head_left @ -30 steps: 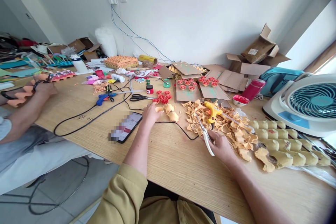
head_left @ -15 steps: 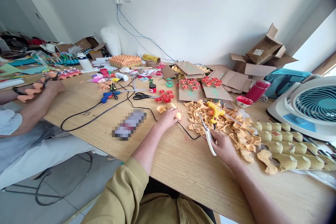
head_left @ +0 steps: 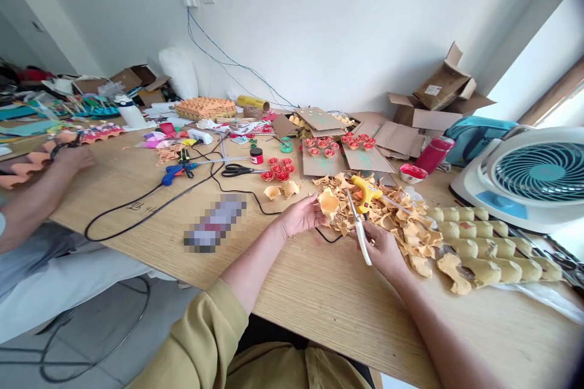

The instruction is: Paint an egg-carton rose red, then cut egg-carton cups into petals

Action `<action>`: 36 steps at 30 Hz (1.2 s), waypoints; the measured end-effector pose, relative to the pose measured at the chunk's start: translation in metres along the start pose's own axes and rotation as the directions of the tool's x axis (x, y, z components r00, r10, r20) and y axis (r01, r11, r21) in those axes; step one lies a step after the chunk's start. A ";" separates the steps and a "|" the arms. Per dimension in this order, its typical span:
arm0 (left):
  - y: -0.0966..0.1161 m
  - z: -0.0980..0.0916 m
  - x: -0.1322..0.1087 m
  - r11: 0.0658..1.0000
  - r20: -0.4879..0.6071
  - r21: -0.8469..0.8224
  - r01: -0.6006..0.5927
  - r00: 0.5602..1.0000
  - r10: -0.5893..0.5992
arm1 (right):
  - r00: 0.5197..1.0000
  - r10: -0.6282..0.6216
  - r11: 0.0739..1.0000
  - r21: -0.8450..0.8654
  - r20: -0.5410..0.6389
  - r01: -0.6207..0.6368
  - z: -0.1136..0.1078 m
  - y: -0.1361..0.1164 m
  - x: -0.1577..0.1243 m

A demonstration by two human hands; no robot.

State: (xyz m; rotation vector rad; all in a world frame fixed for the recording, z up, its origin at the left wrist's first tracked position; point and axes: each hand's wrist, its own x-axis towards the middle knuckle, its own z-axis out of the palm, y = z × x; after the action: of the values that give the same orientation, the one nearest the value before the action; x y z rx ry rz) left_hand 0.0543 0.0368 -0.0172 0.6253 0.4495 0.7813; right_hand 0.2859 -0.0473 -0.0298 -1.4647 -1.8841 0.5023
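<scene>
My left hand [head_left: 302,215] is closed on an orange egg-carton cup [head_left: 328,202] with a wavy cut rim, its hollow side facing me. In my right hand [head_left: 384,250] are scissors [head_left: 363,244] with white handles, their blades pointing away from me. Close by, a pile of orange carton scraps [head_left: 417,243] spreads over the table, and a yellow glue gun [head_left: 365,193] lies on it. Two more cut cups [head_left: 272,193] sit beyond my left hand, just in front of several red paper roses [head_left: 279,168].
Egg trays [head_left: 497,249] and a fan [head_left: 520,176] stand to the right. A blue glue gun [head_left: 172,174], its black cable, black-handled scissors [head_left: 239,170] and a blurred flat object [head_left: 214,223] lie left. A co-worker's hand [head_left: 75,158] is at the far left, by an egg tray.
My left hand has picked up a carton cup from near the roses and brought it right, towards the scissors. The view has shifted slightly to the right. My right hand still holds the scissors.
</scene>
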 end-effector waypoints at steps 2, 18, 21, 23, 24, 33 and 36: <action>0.002 0.001 -0.003 1.000 0.035 -0.010 -0.020 0.999 0.020 | 1.000 -0.016 1.000 -0.011 -0.010 0.016 -0.001 -0.001 0.000; 0.001 0.005 -0.007 0.982 0.033 0.017 -0.190 0.981 0.189 | 0.995 0.030 0.984 -0.178 0.095 -0.013 0.000 -0.002 0.002; -0.001 0.007 -0.008 0.986 0.069 0.043 -0.163 0.985 0.160 | 0.992 0.022 0.983 -0.181 0.122 0.000 -0.001 -0.004 0.001; -0.003 0.006 -0.008 0.988 0.088 0.059 -0.140 0.987 0.135 | 0.991 0.013 0.983 -0.182 0.136 0.012 -0.002 -0.006 0.001; -0.003 0.005 -0.008 0.989 0.096 0.066 -0.130 0.988 0.123 | 0.990 0.010 0.983 -0.184 0.143 0.017 -0.003 -0.006 0.001; -0.003 0.003 -0.010 0.975 0.109 0.165 -0.149 0.985 0.133 | 0.975 -0.047 0.979 -0.185 0.215 0.088 -0.008 -0.003 0.002; -0.001 0.001 -0.011 0.970 0.110 0.195 -0.148 0.986 0.128 | 0.972 -0.066 0.974 -0.195 0.227 0.112 -0.007 -0.001 0.002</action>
State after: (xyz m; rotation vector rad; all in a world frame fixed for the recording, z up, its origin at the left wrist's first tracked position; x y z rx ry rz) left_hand 0.0485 0.0276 -0.0150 0.8880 0.4026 0.8396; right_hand 0.2900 -0.0470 -0.0234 -1.4977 -2.2235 0.4514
